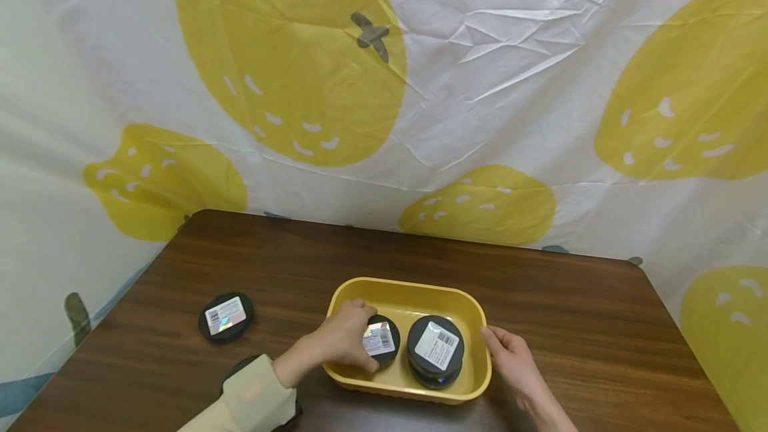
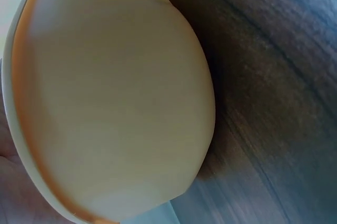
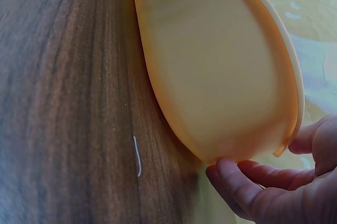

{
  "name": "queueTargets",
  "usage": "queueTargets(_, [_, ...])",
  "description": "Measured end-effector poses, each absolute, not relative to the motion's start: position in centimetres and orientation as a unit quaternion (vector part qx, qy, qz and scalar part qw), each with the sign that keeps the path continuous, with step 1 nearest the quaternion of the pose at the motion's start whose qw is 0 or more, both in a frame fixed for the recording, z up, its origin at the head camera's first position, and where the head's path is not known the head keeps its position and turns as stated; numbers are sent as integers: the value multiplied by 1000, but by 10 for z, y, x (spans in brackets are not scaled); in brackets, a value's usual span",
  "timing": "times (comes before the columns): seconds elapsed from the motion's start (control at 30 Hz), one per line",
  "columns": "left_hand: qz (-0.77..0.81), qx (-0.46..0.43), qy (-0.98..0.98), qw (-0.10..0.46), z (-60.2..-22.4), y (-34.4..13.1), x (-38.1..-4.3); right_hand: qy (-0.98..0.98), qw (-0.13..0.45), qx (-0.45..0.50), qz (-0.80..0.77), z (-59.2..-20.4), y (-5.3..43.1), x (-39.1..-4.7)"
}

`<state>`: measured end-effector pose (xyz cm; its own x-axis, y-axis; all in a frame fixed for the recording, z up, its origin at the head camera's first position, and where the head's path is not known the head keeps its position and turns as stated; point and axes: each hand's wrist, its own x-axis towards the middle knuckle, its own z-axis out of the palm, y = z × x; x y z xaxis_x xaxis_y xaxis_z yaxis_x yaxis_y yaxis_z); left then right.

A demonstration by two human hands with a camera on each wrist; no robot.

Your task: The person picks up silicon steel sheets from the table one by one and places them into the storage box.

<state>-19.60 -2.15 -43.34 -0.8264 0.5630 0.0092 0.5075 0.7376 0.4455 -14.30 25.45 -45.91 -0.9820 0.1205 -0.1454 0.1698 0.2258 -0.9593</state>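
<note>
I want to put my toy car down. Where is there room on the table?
Bare room: the brown wooden table right of the yellow plastic tray, and the strip behind it. Crowded: inside the tray, where two black round labelled tins and the left hand sit. Another black tin lies left.

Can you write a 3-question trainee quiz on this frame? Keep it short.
1. True or false: the left hand grips a black disc inside the yellow tray.
2. How many labelled black discs lie on the table outside the tray?
3. What does the right hand touch: A) the stacked discs, B) the tray's right rim, C) the disc on the table?

Key: 1 true; 2 one; 3 B.
</note>
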Motion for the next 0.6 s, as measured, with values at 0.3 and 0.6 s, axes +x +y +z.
queueTargets(0.3, [218,295,928,69,-435,-19,-194,782,18,95,-616,-459,254,-142])
queueTargets(0.6, [223,293,926,80,-434,-18,-191,782,19,98,-615,-458,253,-142])
